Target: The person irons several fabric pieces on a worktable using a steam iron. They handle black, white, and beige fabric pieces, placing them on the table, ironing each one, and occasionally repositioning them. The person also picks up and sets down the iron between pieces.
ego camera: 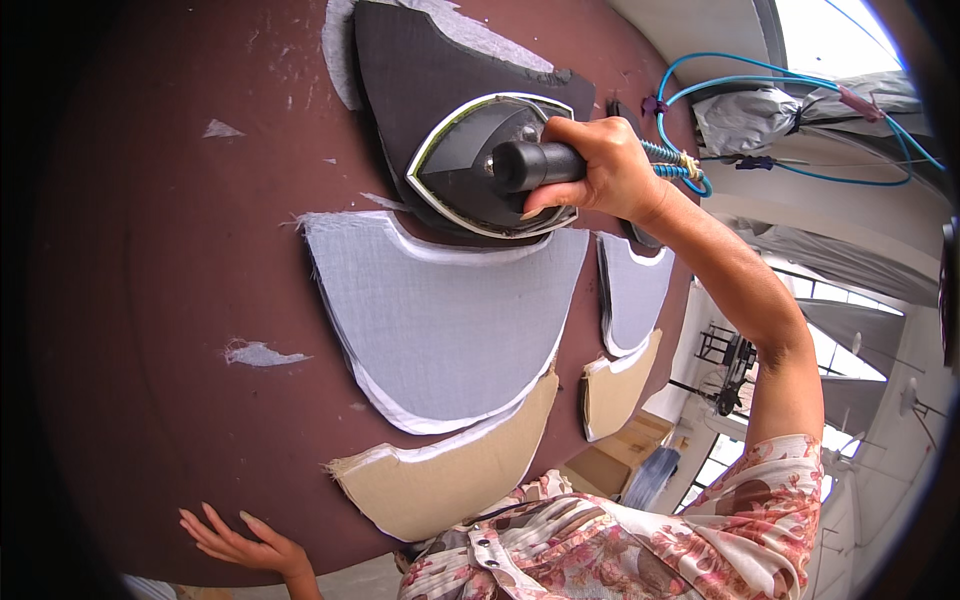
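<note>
My right hand grips the black handle of a steam iron. The iron's soleplate has a pale edge and rests on a stack of black cut fabric pieces. Just below the iron lies a larger stack of grey-blue curved fabric pieces with white edges showing. Partly under that stack's lower side, or against it, sits a beige fabric stack; I cannot tell which. My left hand is held near the table's lower left edge, fingers apart, with nothing in it.
The brown padded table carries fabric scraps. Smaller grey-blue and beige stacks lie to the right. Blue hoses run from the iron past the table's far right edge. Cardboard boxes stand beyond.
</note>
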A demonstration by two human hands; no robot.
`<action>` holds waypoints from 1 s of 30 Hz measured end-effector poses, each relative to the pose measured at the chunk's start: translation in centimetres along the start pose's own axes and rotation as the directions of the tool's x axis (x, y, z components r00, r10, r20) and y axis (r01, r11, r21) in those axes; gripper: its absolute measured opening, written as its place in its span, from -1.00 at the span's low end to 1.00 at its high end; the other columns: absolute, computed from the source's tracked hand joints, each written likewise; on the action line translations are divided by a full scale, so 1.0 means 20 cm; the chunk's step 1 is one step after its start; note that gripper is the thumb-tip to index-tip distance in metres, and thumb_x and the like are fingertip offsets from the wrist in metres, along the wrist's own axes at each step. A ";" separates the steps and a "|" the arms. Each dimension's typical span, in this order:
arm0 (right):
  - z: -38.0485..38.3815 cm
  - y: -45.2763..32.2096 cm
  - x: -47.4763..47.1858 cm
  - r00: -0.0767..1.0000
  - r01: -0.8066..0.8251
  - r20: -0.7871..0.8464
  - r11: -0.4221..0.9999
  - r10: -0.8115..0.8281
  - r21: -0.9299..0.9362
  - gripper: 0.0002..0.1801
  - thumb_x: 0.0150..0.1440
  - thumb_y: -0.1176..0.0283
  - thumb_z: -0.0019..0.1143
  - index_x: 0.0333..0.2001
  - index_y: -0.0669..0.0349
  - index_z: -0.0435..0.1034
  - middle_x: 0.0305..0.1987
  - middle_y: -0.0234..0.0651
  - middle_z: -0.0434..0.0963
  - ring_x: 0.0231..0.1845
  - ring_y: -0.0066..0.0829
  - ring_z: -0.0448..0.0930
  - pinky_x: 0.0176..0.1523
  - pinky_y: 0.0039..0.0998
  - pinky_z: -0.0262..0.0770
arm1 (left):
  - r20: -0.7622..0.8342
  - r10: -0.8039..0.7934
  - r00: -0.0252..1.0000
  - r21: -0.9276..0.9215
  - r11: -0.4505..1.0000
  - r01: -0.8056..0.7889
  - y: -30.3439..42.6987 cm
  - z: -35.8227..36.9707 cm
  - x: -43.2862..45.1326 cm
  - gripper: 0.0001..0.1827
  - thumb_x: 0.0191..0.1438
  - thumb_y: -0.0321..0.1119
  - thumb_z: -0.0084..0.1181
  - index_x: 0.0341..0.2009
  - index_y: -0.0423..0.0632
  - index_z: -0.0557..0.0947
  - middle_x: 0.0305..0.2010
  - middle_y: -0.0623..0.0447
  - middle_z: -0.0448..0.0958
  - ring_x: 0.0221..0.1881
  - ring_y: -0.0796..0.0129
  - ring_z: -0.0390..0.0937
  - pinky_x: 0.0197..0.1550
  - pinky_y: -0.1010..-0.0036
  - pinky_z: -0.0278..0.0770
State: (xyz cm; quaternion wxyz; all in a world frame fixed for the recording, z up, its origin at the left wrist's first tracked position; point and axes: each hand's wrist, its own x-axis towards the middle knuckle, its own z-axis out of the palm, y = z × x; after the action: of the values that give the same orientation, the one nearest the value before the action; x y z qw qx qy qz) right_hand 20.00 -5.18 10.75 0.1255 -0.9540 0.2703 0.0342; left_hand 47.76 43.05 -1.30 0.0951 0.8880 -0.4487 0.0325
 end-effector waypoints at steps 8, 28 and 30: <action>0.00 -0.01 0.01 1.000 0.005 0.012 0.999 -0.005 -0.039 -0.27 -0.26 -0.34 0.29 -0.49 0.19 0.41 -0.71 -0.23 0.42 -0.60 -0.10 0.55 -0.47 -0.28 0.49 | -0.001 -0.009 1.000 0.024 1.000 0.009 -0.01 0.00 -0.02 -0.49 0.26 -0.21 -0.20 0.26 -0.13 0.36 0.43 -0.17 0.13 0.46 -0.09 -0.01 0.39 -0.16 -0.20; 0.04 -0.24 0.12 0.992 -0.128 0.015 0.992 0.128 0.005 -0.28 -0.21 -0.26 0.34 -0.48 0.31 0.45 -0.75 -0.10 0.39 -0.64 -0.05 0.53 -0.50 -0.31 0.46 | -0.015 -0.049 0.999 -0.077 0.996 0.048 0.02 -0.01 -0.01 -0.50 0.26 -0.23 -0.18 0.27 -0.06 0.36 0.44 -0.12 0.12 0.47 -0.02 -0.02 0.40 -0.15 -0.25; 0.03 -0.23 0.13 0.992 -0.122 0.031 0.993 0.122 -0.006 -0.27 -0.19 -0.25 0.34 -0.45 0.32 0.46 -0.74 -0.10 0.39 -0.65 -0.08 0.54 -0.50 -0.32 0.46 | 0.018 -0.048 0.999 -0.077 0.996 0.049 0.02 -0.01 0.00 -0.48 0.23 -0.23 -0.18 0.27 -0.08 0.34 0.44 -0.17 0.10 0.46 -0.08 -0.02 0.39 -0.17 -0.26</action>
State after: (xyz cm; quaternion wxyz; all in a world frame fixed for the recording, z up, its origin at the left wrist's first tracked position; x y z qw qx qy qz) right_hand 24.55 -2.61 10.87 0.1252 -0.9353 0.3260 0.0576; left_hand 47.44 42.73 -1.06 0.1266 0.8946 -0.4286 0.0057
